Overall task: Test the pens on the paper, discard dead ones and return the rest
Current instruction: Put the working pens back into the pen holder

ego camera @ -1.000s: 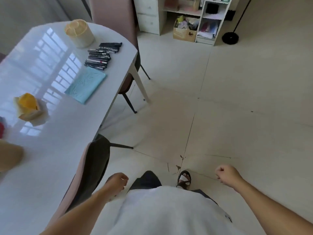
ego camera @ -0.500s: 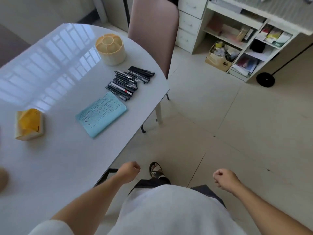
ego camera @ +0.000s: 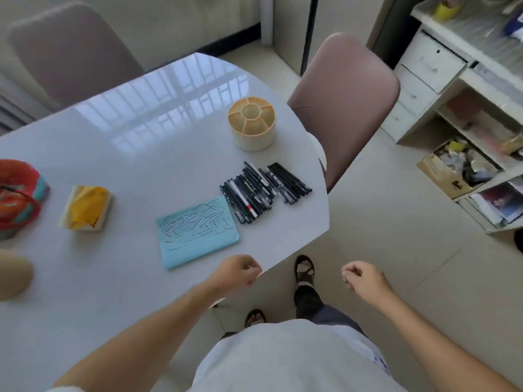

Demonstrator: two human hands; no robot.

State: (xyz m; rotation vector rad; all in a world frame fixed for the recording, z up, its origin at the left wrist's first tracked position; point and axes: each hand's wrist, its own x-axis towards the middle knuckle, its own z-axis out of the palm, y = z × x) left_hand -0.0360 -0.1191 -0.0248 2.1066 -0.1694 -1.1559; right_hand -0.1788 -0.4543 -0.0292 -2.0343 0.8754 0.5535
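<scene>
Several black pens (ego camera: 261, 189) lie side by side near the right edge of the white table (ego camera: 113, 165). A light blue paper (ego camera: 197, 232) covered in scribbles lies just left of them. Behind the pens stands an empty beige round pen holder (ego camera: 252, 123) with compartments. My left hand (ego camera: 237, 270) hovers over the table's near edge, in front of the paper, fingers loosely curled and holding nothing. My right hand (ego camera: 365, 281) hangs over the floor to the right of the table, also loosely curled and empty.
A yellow tissue pack (ego camera: 86, 212) and a red basket (ego camera: 17, 196) sit on the table's left side. A pink chair (ego camera: 342, 100) stands at the table's right end, another behind. White shelves and a cardboard box (ego camera: 455, 168) fill the right.
I have walked up to the table; the pens, paper and holder now lie close in front. Both hands came forward, the left one reaching over the table's edge.
</scene>
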